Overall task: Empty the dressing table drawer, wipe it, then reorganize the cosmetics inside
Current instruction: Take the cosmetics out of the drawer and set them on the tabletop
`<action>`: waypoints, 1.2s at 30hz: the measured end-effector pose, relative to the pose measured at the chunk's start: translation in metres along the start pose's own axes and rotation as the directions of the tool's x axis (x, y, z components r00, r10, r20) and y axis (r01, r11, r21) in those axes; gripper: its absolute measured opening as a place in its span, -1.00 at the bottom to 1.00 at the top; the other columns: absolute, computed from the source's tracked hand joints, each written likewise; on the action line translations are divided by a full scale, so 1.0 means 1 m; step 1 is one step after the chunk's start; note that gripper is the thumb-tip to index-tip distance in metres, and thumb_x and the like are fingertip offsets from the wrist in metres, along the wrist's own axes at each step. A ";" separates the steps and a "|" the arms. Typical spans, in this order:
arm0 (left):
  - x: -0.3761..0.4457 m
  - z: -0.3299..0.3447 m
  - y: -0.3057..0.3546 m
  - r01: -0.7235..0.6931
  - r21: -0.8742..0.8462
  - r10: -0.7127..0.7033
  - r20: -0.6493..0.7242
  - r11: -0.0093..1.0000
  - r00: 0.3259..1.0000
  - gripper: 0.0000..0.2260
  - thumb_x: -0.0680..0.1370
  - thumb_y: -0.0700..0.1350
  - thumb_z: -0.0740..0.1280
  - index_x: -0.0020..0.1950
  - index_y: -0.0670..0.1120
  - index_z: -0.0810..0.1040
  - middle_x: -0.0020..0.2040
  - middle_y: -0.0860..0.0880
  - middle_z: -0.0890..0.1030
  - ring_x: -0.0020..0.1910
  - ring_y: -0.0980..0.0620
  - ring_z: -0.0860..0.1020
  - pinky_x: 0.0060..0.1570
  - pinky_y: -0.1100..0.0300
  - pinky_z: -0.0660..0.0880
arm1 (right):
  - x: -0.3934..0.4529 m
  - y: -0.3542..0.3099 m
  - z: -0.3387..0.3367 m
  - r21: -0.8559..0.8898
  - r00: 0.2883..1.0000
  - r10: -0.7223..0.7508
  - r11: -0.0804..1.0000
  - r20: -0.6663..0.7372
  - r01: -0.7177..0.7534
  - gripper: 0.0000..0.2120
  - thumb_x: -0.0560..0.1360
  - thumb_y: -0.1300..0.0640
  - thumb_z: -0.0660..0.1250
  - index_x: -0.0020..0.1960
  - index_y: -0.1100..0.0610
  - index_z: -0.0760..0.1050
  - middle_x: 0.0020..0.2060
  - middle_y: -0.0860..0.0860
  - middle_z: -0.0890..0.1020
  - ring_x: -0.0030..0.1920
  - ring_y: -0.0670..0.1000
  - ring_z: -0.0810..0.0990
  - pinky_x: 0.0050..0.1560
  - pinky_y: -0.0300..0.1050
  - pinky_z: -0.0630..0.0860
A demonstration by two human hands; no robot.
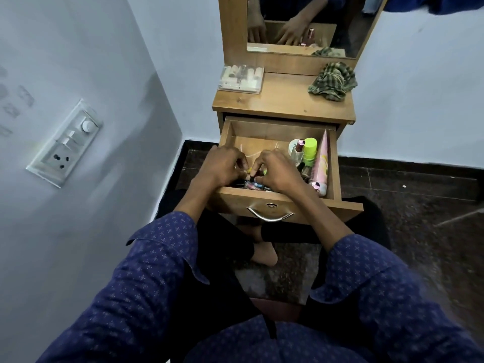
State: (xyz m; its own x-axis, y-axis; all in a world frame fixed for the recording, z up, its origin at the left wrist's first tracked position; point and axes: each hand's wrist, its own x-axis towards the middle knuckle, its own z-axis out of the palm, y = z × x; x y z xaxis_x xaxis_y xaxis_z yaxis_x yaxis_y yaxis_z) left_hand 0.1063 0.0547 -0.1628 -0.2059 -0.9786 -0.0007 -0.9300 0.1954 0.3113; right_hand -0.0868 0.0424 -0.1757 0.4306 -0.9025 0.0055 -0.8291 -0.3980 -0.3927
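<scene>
The wooden drawer (262, 132) of the dressing table is pulled out. Both hands are inside it near the front. My left hand (222, 166) pinches a small yellowish item, and my right hand (277, 171) pinches a small dark cosmetic stick; their fingertips almost meet. Under them lies a cluster of small cosmetics (252, 185), partly hidden. Along the drawer's right side stand a green-capped bottle (310, 150), a clear bottle with a pink cap (298, 150) and a pink tube (322, 166) leaning on the wall. The drawer's back left floor is bare.
On the table top (282, 103) sit a clear plastic case of small items (242, 78) at the left and a crumpled green checked cloth (332, 81) at the right. A mirror (301, 22) rises behind. A wall with a switch plate (65, 142) is close on the left.
</scene>
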 end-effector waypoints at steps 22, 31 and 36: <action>0.005 0.002 0.009 -0.024 0.279 0.001 0.081 0.960 0.997 -0.73 0.47 0.12 0.54 0.08 0.03 0.66 0.10 0.02 0.72 0.13 -0.06 0.65 0.32 -0.05 0.40 | -0.005 -0.007 -0.008 0.081 0.981 0.048 0.996 -0.190 -0.033 -0.78 0.39 -0.06 0.59 -0.11 0.01 0.61 -0.18 -0.09 0.65 -0.07 0.01 0.54 0.05 0.02 0.46; 0.008 0.004 0.005 -0.113 0.361 0.055 0.166 0.926 0.985 -0.65 0.55 0.22 0.44 0.22 0.03 0.68 0.23 -0.04 0.64 0.36 -0.07 0.45 0.33 -0.05 0.26 | -0.002 -0.003 -0.008 0.225 0.970 0.137 0.970 -0.202 -0.090 -0.84 0.40 0.02 0.54 -0.15 0.02 0.58 -0.24 -0.09 0.68 -0.18 -0.01 0.65 -0.10 0.03 0.62; 0.010 0.008 0.003 -0.154 0.294 0.096 0.203 0.943 0.974 -0.71 0.56 0.17 0.44 0.14 -0.01 0.67 0.24 0.02 0.61 0.29 -0.06 0.42 0.23 -0.07 0.23 | -0.002 0.000 -0.007 0.277 0.971 0.139 0.957 -0.195 -0.082 -0.83 0.39 0.04 0.55 -0.13 0.03 0.57 -0.25 -0.10 0.66 -0.19 -0.03 0.63 -0.10 0.05 0.62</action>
State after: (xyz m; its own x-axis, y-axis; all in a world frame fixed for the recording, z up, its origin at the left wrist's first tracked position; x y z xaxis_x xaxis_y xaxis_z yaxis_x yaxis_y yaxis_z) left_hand 0.0986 0.0463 -0.1698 -0.3516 -0.9216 -0.1641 -0.9350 0.3542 0.0142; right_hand -0.0896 0.0431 -0.1696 0.2331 -0.9638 0.1296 -0.7300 -0.2614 -0.6315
